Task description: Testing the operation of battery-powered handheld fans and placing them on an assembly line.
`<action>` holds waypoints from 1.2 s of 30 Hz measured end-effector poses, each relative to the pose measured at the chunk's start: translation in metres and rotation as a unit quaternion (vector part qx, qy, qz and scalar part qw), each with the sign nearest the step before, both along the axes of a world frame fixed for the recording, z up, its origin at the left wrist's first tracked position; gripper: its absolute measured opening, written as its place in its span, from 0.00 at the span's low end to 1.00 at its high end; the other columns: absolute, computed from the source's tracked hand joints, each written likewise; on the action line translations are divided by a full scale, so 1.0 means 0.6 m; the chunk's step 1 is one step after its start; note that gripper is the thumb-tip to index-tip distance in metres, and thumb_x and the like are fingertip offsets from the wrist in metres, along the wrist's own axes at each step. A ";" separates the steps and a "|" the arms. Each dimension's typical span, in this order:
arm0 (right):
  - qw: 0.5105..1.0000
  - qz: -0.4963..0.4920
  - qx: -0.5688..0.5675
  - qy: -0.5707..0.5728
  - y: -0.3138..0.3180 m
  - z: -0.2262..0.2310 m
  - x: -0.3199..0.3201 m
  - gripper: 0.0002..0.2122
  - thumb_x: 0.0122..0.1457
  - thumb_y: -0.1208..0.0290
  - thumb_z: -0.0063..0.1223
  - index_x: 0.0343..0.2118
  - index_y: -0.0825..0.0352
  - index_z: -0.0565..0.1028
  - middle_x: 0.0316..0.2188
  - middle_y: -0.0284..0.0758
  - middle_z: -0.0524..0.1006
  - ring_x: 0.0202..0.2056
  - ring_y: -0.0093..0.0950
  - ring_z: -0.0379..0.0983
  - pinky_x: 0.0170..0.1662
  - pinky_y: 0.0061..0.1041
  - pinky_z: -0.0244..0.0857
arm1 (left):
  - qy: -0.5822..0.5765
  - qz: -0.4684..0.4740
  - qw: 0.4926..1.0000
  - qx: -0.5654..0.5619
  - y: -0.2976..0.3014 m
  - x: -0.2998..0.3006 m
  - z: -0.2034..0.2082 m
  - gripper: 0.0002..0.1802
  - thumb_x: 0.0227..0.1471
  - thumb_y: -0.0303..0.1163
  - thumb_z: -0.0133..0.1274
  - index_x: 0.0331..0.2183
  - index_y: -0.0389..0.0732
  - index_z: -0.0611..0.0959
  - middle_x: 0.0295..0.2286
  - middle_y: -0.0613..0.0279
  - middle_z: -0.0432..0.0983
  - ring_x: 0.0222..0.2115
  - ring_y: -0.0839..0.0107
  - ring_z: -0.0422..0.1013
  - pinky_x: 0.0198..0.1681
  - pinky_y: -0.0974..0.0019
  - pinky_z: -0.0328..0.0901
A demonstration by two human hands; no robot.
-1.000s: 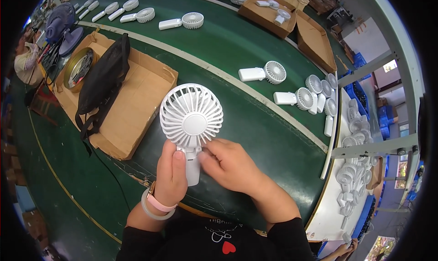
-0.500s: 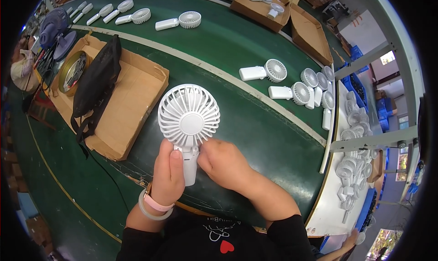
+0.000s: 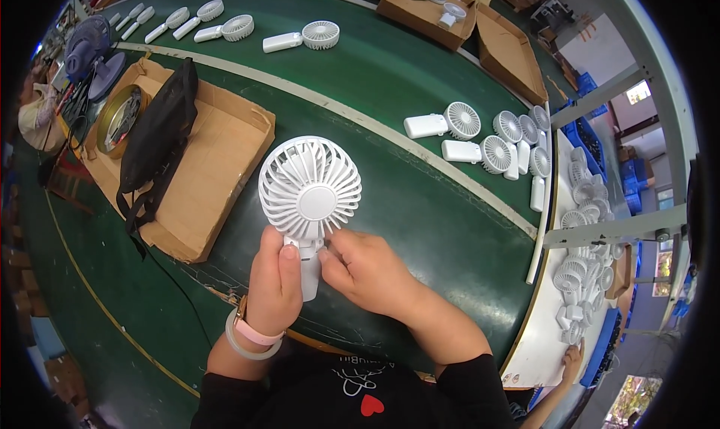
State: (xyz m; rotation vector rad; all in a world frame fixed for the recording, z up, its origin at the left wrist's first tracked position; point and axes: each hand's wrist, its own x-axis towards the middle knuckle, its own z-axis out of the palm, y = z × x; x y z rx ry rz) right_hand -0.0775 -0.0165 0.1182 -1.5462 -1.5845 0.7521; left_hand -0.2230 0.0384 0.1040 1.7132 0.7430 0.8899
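A white handheld fan (image 3: 317, 202) stands upright in front of me, its round slatted grille facing up at me. My left hand (image 3: 274, 290) wraps its handle from the left, thumb lying along the front just below the head. From the right, my right hand (image 3: 375, 273) is closed with thumb and bent forefinger pressed at the fan's neck. Whether those fingertips hold some small part as well is hidden. The lower end of the handle shows between my hands.
An open cardboard tray (image 3: 217, 159) with a black bag (image 3: 159, 125) and a round tin (image 3: 124, 121) lies left. Beyond the pale strip, white fans (image 3: 463, 120) lie on the green belt. More fans fill a white side table (image 3: 536, 354), where another person's hand (image 3: 572, 363) reaches in.
My right thumb has shifted left onto the fan's neck. Several fans on the belt have slid slightly right. The other person's hand has moved up to the side table's fans.
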 end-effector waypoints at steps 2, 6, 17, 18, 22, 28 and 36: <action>0.998 -0.020 0.058 -0.018 -0.001 -0.011 0.001 0.03 0.51 0.77 0.46 0.27 0.72 0.68 0.19 0.43 0.70 0.21 0.41 0.69 0.24 0.31 0.62 | 0.001 0.000 1.000 0.003 -0.002 0.003 0.002 0.15 0.57 0.30 0.31 0.43 0.32 0.66 0.32 0.55 0.70 0.31 0.69 0.67 0.35 0.68 0.61; 0.999 -0.009 0.024 0.043 -0.004 -0.019 0.003 0.05 0.53 0.75 0.43 0.27 0.72 0.65 0.20 0.46 0.70 0.24 0.46 0.68 0.28 0.38 0.62 | -0.045 -0.032 0.993 -0.107 -0.007 0.006 0.015 0.15 0.57 0.30 0.31 0.42 0.32 0.66 0.31 0.56 0.70 0.30 0.70 0.67 0.34 0.69 0.61; 0.994 -0.011 -0.056 0.097 -0.006 -0.002 0.003 0.07 0.50 0.77 0.51 0.30 0.72 0.69 0.12 0.33 0.66 0.14 0.23 0.61 0.19 0.22 0.57 | -0.011 -0.002 1.000 -0.002 -0.004 0.006 -0.003 0.15 0.57 0.31 0.31 0.42 0.32 0.65 0.33 0.52 0.69 0.31 0.67 0.66 0.36 0.67 0.60; 0.994 -0.011 -0.056 0.097 -0.006 -0.003 0.002 0.07 0.50 0.77 0.51 0.30 0.72 0.69 0.12 0.33 0.66 0.14 0.23 0.61 0.19 0.22 0.57 | -0.004 -0.008 1.000 0.000 -0.003 0.004 -0.005 0.15 0.57 0.31 0.31 0.42 0.31 0.65 0.33 0.51 0.69 0.32 0.66 0.66 0.37 0.67 0.60; 0.992 -0.021 -0.028 0.119 -0.005 -0.004 0.001 0.05 0.49 0.77 0.50 0.28 0.72 0.69 0.13 0.33 0.67 0.14 0.24 0.63 0.19 0.22 0.58 | -0.008 -0.018 1.000 -0.012 -0.003 0.003 -0.006 0.16 0.58 0.32 0.31 0.43 0.31 0.64 0.34 0.52 0.69 0.34 0.65 0.66 0.39 0.67 0.60; 0.979 -0.057 -0.051 0.187 -0.007 -0.006 -0.006 0.05 0.54 0.77 0.43 0.27 0.72 0.70 0.15 0.33 0.70 0.16 0.21 0.67 0.20 0.19 0.61 | -0.061 -0.070 0.989 -0.114 -0.011 0.002 0.005 0.17 0.59 0.35 0.29 0.42 0.33 0.64 0.30 0.57 0.70 0.24 0.76 0.69 0.28 0.74 0.65; 0.897 -0.052 -0.185 0.397 -0.010 0.007 -0.002 0.06 0.57 0.74 0.42 0.27 0.71 0.69 0.18 0.30 0.71 0.19 0.16 0.67 0.22 0.15 0.63 | -0.091 -0.069 0.973 -0.201 0.000 -0.006 -0.004 0.14 0.58 0.31 0.30 0.40 0.33 0.66 0.30 0.58 0.70 0.26 0.75 0.68 0.30 0.73 0.64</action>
